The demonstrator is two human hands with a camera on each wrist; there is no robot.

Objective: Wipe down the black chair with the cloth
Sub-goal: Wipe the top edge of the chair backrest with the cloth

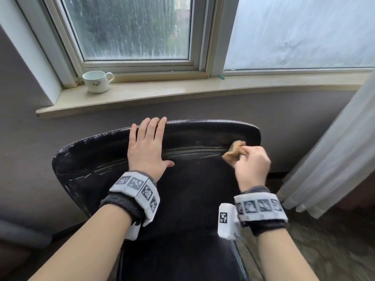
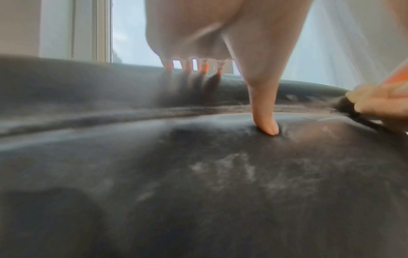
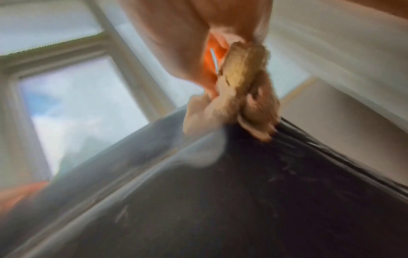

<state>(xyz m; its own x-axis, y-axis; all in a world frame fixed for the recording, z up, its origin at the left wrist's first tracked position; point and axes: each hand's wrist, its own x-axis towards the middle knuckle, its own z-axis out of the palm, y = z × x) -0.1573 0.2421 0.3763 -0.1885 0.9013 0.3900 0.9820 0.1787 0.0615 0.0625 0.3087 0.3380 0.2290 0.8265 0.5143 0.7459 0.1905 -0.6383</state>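
Note:
The black chair (image 1: 192, 179) stands with its dusty, scuffed backrest toward me, below the window sill. My left hand (image 1: 147, 145) lies flat on the upper backrest with straight fingers reaching over the top edge; in the left wrist view its thumb (image 2: 264, 111) presses into the black chair (image 2: 176, 183). My right hand (image 1: 251, 163) grips a bunched tan cloth (image 1: 234, 152) against the seam near the backrest's right side. In the right wrist view the cloth (image 3: 240, 90) is wadded in my fingers and touches the black chair (image 3: 243, 200).
A white cup (image 1: 97, 81) sits on the window sill (image 1: 182, 90) at the left. A pale curtain (image 1: 328, 149) hangs at the right, close to the chair. Grey wall lies behind the chair, carpet at lower right.

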